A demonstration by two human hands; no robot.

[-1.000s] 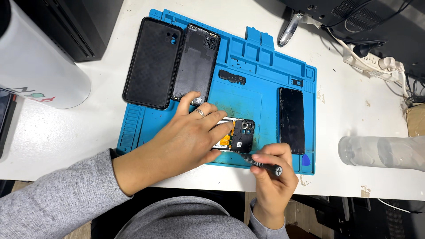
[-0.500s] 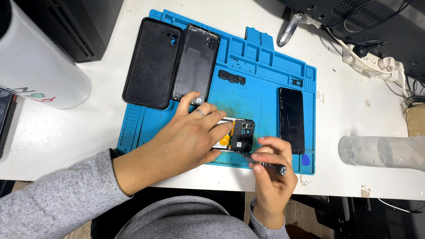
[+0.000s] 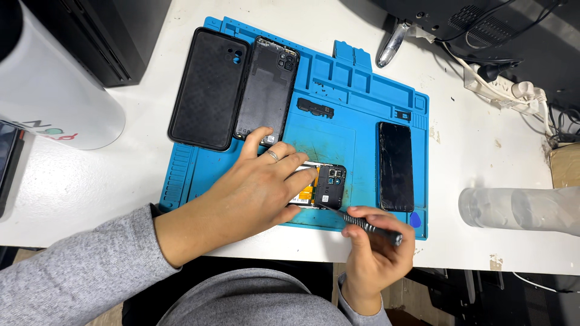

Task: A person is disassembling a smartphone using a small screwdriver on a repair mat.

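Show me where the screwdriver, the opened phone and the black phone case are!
screwdriver [image 3: 362, 224], head view, middle of its dark shaft.
opened phone [image 3: 330, 186], head view, its dark upper inner plate.
black phone case [image 3: 208, 89], head view, centre of its back.

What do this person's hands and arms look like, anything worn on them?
Both hands are bare, with no gloves. The left hand has a thin silver ring on one finger. Both arms wear grey knit sleeves; the right hand shows only a bit of grey cuff.
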